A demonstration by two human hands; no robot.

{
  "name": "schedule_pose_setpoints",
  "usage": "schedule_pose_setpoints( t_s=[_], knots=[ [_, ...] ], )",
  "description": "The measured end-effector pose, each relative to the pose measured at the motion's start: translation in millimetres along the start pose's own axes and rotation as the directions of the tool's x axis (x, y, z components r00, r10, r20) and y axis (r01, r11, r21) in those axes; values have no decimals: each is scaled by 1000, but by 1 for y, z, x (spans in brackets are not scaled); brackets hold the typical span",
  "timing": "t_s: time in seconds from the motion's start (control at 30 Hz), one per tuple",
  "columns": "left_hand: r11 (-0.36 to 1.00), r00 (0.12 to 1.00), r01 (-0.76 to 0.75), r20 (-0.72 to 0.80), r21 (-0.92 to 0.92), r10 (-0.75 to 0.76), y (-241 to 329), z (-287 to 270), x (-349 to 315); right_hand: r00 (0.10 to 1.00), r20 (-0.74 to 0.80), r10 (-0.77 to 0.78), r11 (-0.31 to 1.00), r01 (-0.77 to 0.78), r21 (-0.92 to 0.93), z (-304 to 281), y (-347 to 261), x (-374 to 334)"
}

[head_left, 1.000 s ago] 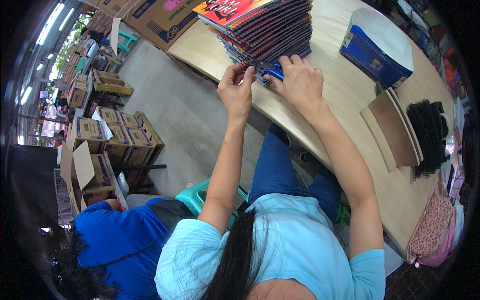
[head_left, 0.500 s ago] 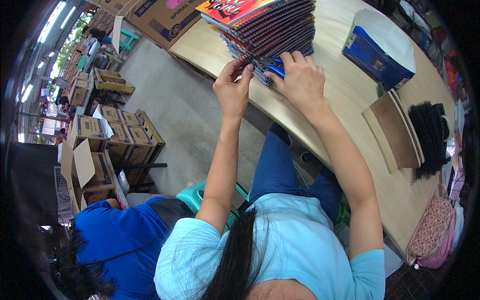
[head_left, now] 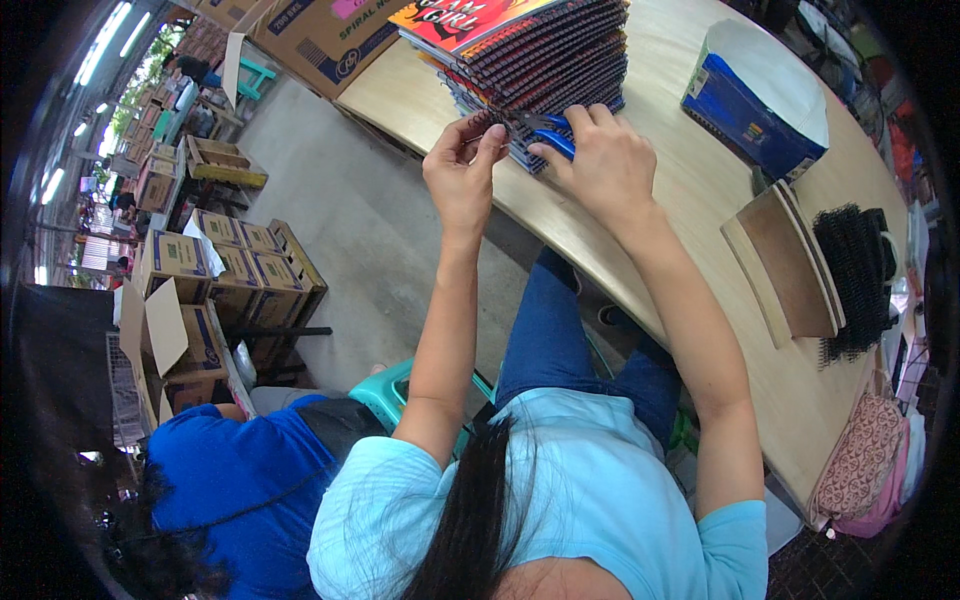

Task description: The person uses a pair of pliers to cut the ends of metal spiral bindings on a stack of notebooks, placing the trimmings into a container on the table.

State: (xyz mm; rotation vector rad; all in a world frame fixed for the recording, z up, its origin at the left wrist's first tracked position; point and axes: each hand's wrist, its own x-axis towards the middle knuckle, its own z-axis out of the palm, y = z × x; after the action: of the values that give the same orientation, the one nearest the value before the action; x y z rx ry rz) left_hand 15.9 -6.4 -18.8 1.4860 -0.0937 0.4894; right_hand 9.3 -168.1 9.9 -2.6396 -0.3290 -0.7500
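Note:
A tall stack of spiral notebooks (head_left: 560, 60) stands at the table's near edge, its black wire bindings facing me and a red and orange cover on top. My right hand (head_left: 607, 165) is closed round blue-handled pliers (head_left: 553, 138), whose jaws point left toward the low left corner of the stack. There my left hand (head_left: 460, 180) pinches with thumb and fingers at the end of a notebook's spiral wire. The fingertips partly hide the wire, and whether the jaws touch it I cannot tell.
Right of the stack lies a blue box (head_left: 750, 115) with a white top. Brown boards (head_left: 785, 260) and black wire coils (head_left: 855, 280) lie farther right. A large carton (head_left: 320, 45) stands at the upper left. A person in blue (head_left: 240, 480) sits at my left.
Both hands stay at the stack's corner with hardly any movement. My right hand and the pliers have shifted very slightly right.

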Motion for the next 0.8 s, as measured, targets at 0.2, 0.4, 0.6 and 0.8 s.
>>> schedule_pose_setpoints(
  t_s=[0.2,0.4,0.6,0.8],
  knots=[
    [1000,999,26,-33,6,-26,4,4,2,986,157,61,992,-77,98,0,-1,6],
    [998,999,39,-31,51,-37,3,-6,-3,999,-7,51,999,-50,7,-5,-4,-6],
    [987,999,-45,10,153,44,16,-8,0,1000,-27,13,1000,-13,0,-2,-12,-1],
    [982,997,-77,18,172,75,19,-6,2,989,138,58,996,-68,65,-7,-13,9]
  ],
)
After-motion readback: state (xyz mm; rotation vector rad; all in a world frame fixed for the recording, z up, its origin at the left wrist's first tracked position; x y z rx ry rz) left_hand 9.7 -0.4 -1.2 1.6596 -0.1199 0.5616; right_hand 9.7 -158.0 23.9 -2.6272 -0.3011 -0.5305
